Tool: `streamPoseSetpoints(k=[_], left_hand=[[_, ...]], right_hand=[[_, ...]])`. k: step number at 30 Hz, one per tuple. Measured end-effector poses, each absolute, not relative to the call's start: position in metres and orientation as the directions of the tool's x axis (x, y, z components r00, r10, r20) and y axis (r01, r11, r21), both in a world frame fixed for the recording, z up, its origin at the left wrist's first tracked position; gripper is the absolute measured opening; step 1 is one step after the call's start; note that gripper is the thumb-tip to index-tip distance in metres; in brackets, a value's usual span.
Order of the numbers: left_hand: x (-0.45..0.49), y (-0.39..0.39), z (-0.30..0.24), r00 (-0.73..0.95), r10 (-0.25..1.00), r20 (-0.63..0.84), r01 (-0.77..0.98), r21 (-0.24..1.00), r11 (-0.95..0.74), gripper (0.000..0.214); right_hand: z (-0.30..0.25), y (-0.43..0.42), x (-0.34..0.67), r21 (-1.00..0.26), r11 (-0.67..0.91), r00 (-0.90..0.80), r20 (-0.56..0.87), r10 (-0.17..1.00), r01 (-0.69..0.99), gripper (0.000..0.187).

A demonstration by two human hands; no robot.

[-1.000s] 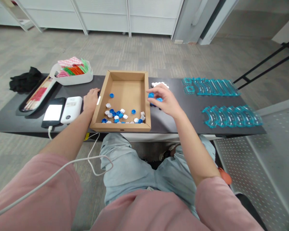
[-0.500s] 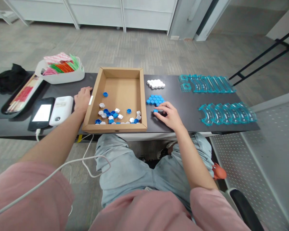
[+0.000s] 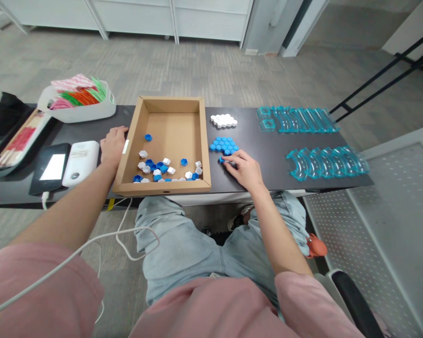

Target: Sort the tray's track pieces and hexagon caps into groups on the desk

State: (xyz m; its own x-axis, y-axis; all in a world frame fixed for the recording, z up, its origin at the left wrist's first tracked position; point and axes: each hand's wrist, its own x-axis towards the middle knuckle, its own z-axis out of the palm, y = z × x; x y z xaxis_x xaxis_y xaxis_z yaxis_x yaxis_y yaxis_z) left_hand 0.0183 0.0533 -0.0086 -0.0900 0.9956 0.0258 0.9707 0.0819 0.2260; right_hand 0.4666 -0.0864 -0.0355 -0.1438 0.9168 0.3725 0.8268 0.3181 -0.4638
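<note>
A brown cardboard tray stands on the dark table and holds several blue and white hexagonal pieces near its front wall. Right of it lie a cluster of blue hexagons and, further back, a cluster of white hexagons. My right hand rests on the table just in front of the blue cluster, fingers pinched on a blue hexagon. My left hand lies against the tray's left wall, fingers curled on its rim.
Two rows of clear teal curved pieces lie at the right. Left of the tray sit a white device, a phone with a cable, a white bin of coloured sticks and a long dark tray.
My right hand came down from above the blue cluster to the table in front of it, with a blue piece at its fingertips. The left hand stayed on the tray. The view shifted.
</note>
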Motion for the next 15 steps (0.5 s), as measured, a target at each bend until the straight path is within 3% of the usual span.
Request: streamPoseSetpoints(k=[15], left_hand=[[0.018,0.054,-0.009,-0.093,0.995,0.036,0.977,0.197,0.085,0.055]], right_hand=[[-0.023,-0.065,0.462,-0.324,0.353,-0.238,0.345,0.908,0.878,0.022]])
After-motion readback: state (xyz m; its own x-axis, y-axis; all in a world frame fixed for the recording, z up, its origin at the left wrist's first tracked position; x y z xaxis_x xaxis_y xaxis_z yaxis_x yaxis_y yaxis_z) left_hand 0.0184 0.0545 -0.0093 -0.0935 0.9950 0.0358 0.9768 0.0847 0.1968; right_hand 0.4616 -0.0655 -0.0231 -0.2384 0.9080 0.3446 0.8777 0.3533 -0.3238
